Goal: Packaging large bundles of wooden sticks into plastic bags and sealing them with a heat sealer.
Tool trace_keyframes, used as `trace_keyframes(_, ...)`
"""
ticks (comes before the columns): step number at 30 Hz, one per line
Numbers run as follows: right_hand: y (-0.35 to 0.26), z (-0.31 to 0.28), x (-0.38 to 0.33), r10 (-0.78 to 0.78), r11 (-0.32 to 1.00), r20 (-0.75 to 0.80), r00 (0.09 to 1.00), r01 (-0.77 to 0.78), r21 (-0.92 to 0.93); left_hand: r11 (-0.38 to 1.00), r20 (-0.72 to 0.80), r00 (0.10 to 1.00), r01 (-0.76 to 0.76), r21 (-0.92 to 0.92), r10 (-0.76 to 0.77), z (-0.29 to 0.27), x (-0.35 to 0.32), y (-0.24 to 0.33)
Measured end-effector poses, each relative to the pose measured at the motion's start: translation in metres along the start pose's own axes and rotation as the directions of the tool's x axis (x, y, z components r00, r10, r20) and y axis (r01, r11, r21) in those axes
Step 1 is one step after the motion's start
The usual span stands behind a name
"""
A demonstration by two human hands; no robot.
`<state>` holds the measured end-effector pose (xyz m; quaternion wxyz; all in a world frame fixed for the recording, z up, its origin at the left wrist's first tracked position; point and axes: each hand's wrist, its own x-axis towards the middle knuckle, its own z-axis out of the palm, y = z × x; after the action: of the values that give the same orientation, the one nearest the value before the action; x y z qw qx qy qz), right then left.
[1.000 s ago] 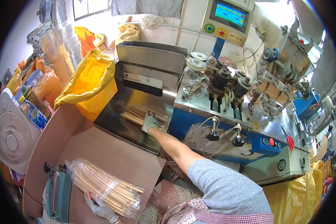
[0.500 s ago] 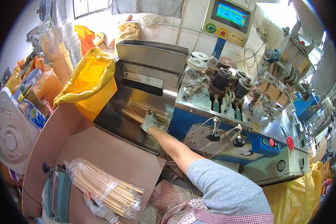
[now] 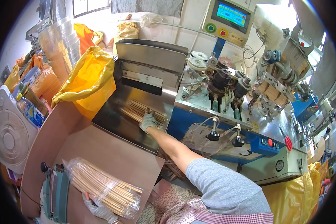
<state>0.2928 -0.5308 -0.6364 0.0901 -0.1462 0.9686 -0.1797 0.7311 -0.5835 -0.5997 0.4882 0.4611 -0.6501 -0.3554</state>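
My right hand [image 3: 148, 121], in a pale glove with bare fingertips, reaches onto a dark metal tray [image 3: 112, 122]. Its fingers are bent over a loose bunch of thin wooden sticks [image 3: 132, 111] lying there. At the lower left, a clear plastic bag of wooden sticks [image 3: 100, 183] lies slantwise on a brown board. Along the bag's near side is my left hand [image 3: 100, 211], gloved as well, gripping its edge. One bare finger shows at the bag's edge; the other fingers are partly hidden beneath it.
A teal bag sealer [image 3: 57, 196] stands left of the bag on the brown board [image 3: 82, 143]. Behind the board is an open yellow sack [image 3: 82, 84]. A blue-based machine [image 3: 212, 112] with rollers and knobs borders the tray's right side. A white fan [image 3: 12, 134] stands far left.
My right hand has shifted very slightly left on the sticks, which lie a little more evenly together. My left hand and the bag have hardly moved.
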Motion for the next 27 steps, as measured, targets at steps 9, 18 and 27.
trace_keyframes(9, 0.0, -0.004, -0.005, 0.015, 0.999, 0.022, 1.0, -0.015, 0.029, 0.999, 0.006, 1.0, -0.02, 0.037, 0.019, -0.003, 0.0, 0.005)
trace_keyframes(18, -0.001, 0.001, 0.0, -0.056, 0.997, -0.052, 0.997, 0.053, -0.053, 0.994, -0.005, 1.0, -0.007, 0.109, 0.008, -0.003, 0.001, -0.004)
trace_keyframes(27, 0.008, -0.025, 0.037, 0.019, 0.943, 0.142, 0.99, 0.029, -0.33, 0.991, -0.022, 0.999, 0.035, -0.132, -0.038, 0.01, 0.0, 0.01)
